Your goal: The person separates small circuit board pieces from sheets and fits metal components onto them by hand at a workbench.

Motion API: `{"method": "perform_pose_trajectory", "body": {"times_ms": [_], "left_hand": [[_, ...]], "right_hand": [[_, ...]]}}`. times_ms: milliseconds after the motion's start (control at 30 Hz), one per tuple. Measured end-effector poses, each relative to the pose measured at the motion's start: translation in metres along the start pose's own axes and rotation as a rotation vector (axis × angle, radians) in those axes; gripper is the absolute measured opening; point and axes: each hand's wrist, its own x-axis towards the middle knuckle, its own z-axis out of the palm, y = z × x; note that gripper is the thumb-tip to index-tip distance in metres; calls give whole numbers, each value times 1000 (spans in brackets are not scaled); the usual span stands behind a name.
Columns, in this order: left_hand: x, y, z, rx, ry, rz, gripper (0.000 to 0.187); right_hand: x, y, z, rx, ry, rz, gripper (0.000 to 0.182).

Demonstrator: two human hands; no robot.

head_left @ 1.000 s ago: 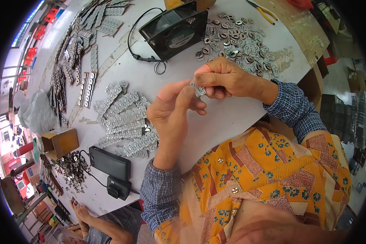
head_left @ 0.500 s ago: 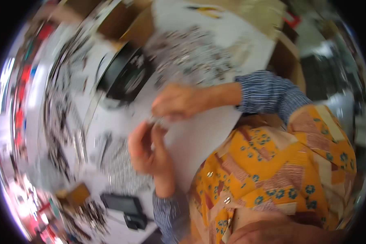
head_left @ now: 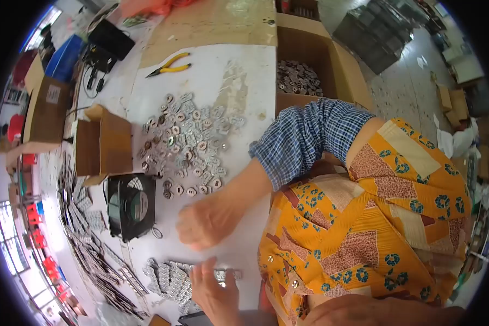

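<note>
My right hand (head_left: 204, 223) is closed above the white tabletop, slightly blurred, between a pile of small metal parts (head_left: 187, 141) and rows of metal strips. Whatever its fingers may hold is hidden. Below it, my left hand (head_left: 214, 290) has thumb and fingers around a short silvery metal strip (head_left: 220, 275) at the edge of the laid-out metal strips (head_left: 174, 282). The parts in the pile look like small round discs on metal plates. A small black fan (head_left: 130, 206) stands left of my right hand.
Yellow-handled pliers (head_left: 171, 65) lie at the far end. A small cardboard box (head_left: 104, 142) stands behind the fan. An open carton (head_left: 331, 54) beside the table holds many round parts. Long dark strips (head_left: 92, 250) run along the left, and a dark device (head_left: 239, 318) sits near my left wrist.
My hands were together over a small piece and are now apart. My left hand has come down at the metal strips. The camera view has swung, shifting the whole scene.
</note>
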Motion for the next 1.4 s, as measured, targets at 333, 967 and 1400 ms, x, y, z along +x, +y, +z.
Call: {"method": "perform_pose_trajectory", "body": {"times_ms": [333, 967, 1400], "left_hand": [[-11, -7, 7, 14, -71, -41, 34], [16, -35, 40, -59, 414, 31, 21], [31, -26, 46, -1225, 344, -305, 19]], "right_hand": [[-8, 54, -15, -395, -68, 257, 20], [-3, 65, -5, 8, 18, 361, 21], [15, 37, -35, 1325, -455, 1022, 34]]}}
